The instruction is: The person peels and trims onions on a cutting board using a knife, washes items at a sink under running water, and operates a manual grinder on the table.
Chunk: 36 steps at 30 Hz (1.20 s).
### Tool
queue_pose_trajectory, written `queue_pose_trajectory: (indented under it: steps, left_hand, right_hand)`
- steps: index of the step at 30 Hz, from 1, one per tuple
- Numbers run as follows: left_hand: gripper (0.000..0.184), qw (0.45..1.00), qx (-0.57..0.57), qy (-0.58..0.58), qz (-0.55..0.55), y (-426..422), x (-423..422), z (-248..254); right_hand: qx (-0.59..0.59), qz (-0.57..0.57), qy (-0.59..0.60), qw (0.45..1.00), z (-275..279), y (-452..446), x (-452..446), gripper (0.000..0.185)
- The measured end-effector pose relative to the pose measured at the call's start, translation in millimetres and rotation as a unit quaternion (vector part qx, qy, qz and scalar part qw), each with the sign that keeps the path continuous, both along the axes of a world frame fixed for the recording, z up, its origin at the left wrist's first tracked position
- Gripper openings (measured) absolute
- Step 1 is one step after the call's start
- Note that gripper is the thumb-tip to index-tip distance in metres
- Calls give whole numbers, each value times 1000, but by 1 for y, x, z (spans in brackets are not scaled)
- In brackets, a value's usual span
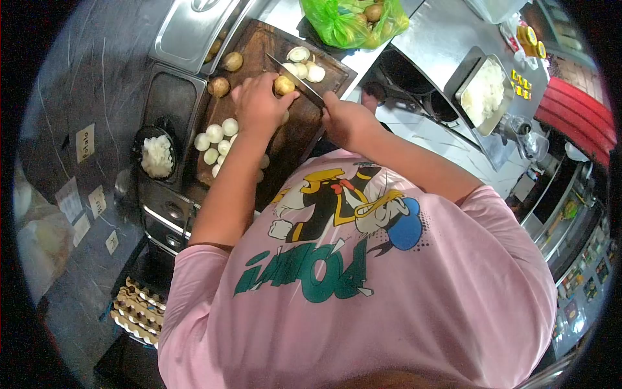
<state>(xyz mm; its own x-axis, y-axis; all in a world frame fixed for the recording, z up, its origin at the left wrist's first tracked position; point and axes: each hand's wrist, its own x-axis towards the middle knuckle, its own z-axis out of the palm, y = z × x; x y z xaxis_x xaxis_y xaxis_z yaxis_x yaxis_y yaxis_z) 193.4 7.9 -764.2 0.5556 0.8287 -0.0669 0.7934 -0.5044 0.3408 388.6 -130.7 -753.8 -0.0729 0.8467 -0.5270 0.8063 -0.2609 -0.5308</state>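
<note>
My left hand (259, 104) is closed around a yellow-brown onion (284, 85), pressing it on the dark wooden cutting board (304, 133). My right hand (350, 122) grips a knife (295, 78) by its handle, which is mostly hidden in the fingers. The blade slants up to the left, just beyond the held onion; whether it touches cannot be told. Pale cut onion pieces (315, 72) lie past the blade. Two brown unpeeled onions (219, 86) rest at the board's far left. Several peeled white onions (223, 139) are grouped beside my left forearm, which partly covers them.
A green plastic bag (350, 23) of brown round produce stands behind the board. Left are metal pans (172, 97) and a black bowl (155, 152) of chopped white food. A tray (483, 94) of white food stands right. Egg cartons (137, 311) sit lower left.
</note>
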Motion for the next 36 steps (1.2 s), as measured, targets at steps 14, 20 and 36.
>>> queue_pose_trajectory:
  steps: [14,20,36]
  left_hand:
    - [59,999,1,-36,-12,1,-3,-7]
    - [59,1000,7,-17,-17,2,-3,-8]
    - [54,998,-37,15,-41,7,-8,10]
  right_hand:
    - [65,-61,59,994,1,24,-12,24]
    - [64,-74,75,992,-3,43,-16,27]
    - [-21,-27,28,999,-15,-12,15,28]
